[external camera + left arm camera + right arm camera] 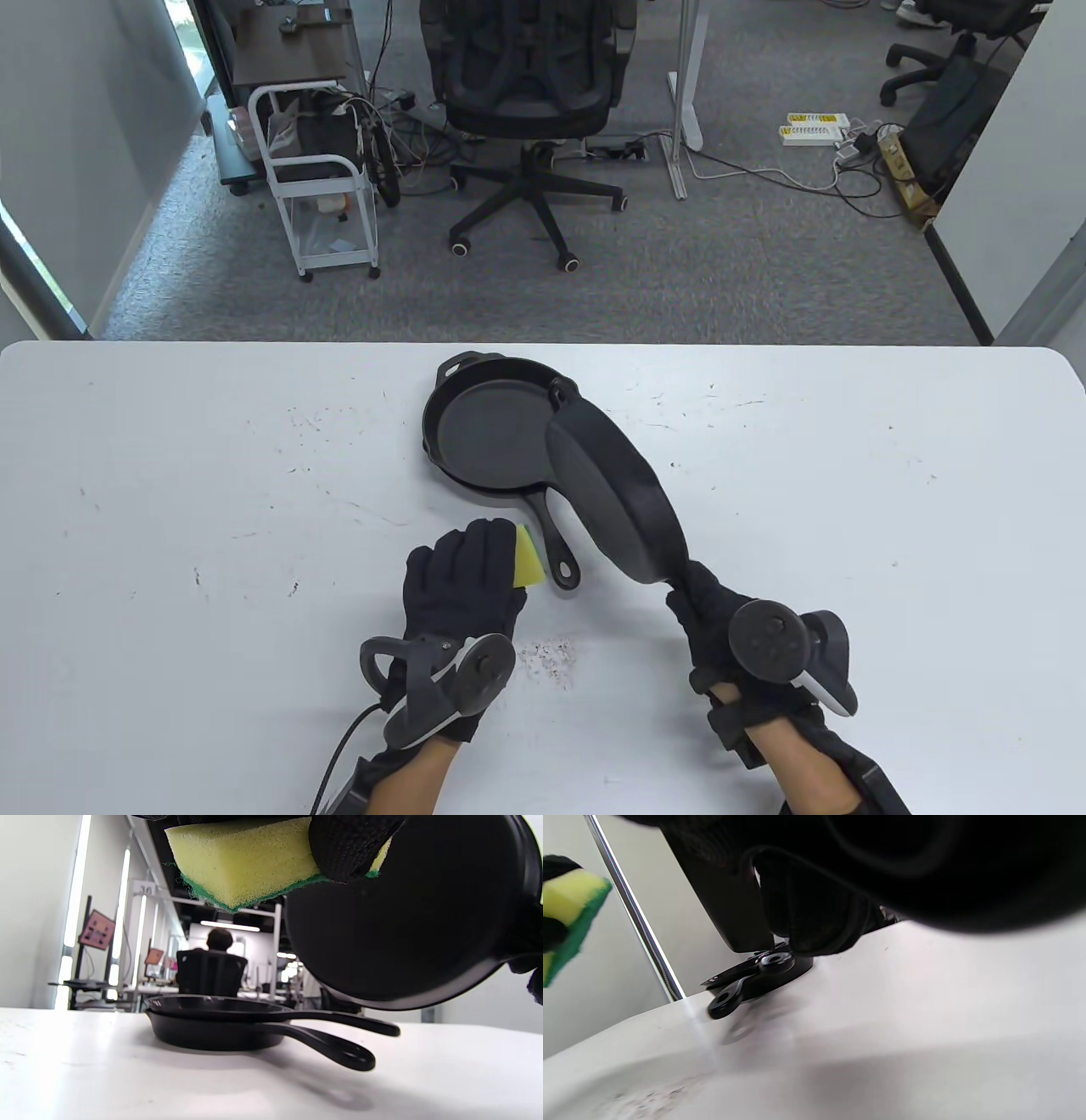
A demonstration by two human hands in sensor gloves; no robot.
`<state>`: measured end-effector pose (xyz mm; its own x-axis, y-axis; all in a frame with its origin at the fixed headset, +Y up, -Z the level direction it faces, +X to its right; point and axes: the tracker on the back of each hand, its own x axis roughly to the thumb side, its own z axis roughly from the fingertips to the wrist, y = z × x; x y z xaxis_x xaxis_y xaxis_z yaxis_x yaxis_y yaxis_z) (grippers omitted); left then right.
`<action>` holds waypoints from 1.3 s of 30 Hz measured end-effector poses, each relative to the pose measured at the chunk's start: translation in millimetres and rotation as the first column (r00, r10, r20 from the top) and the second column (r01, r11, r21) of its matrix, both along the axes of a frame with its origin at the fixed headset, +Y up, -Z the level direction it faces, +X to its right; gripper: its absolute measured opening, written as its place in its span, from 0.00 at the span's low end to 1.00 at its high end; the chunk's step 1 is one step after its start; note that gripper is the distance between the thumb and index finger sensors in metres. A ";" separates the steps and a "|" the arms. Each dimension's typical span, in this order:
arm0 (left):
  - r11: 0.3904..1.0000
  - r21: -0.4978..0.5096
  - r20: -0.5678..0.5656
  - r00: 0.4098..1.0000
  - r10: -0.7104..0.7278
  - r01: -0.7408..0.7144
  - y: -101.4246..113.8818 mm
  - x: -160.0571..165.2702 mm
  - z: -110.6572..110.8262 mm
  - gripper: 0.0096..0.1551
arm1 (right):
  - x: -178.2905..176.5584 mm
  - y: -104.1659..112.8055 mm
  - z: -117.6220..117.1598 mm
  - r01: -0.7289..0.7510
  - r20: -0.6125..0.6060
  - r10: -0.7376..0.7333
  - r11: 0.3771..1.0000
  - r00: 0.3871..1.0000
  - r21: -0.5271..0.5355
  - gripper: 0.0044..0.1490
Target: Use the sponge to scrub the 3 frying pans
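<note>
Table view shows the right hand [721,620] gripping a raised pan [615,501] angled toward the worktop's far edge above two stacked pans [488,424], while the left hand [462,586], just left, clutches the sponge [528,558].

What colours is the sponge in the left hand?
Yellow foam with a thin green scrub layer; the sponge shows best in the left wrist view.
</note>
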<state>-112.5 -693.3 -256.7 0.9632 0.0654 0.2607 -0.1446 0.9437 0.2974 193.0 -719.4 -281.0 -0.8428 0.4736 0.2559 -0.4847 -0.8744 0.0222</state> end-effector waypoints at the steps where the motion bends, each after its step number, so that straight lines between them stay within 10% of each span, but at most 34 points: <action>1: 1.000 -0.005 0.008 1.000 -0.002 0.002 -1.1 1.7 0.0 0.46 | -0.8 -3.2 -1.5 0.048 -0.021 -0.049 0.998 0.999 -0.046 0.33; 11: 1.000 -0.006 0.219 0.976 -0.018 0.019 -6.9 20.3 4.9 0.46 | -1.5 -17.5 -7.1 0.393 -0.083 -0.452 0.841 0.888 -0.371 0.33; 17: 0.996 0.088 0.341 0.939 -0.045 0.016 1.1 38.9 20.6 0.46 | -21.1 -25.4 -4.1 0.330 -0.167 -0.455 0.812 0.875 -0.482 0.33; 26: 0.993 0.113 -0.039 0.999 -0.021 0.025 25.6 -6.3 12.2 0.44 | -56.6 -20.4 10.6 0.058 -0.420 -0.294 0.870 0.859 -0.490 0.33; 33: 0.994 -0.081 -0.149 0.987 0.066 -0.079 6.6 -40.6 -12.1 0.45 | -28.4 -13.3 1.4 0.224 -0.275 -0.366 0.871 0.889 -0.437 0.33; 39: 0.990 -0.143 0.089 0.996 0.012 0.001 -5.4 2.7 -6.9 0.45 | -7.2 -14.3 -1.9 0.437 -0.102 -0.519 0.796 0.848 -0.419 0.33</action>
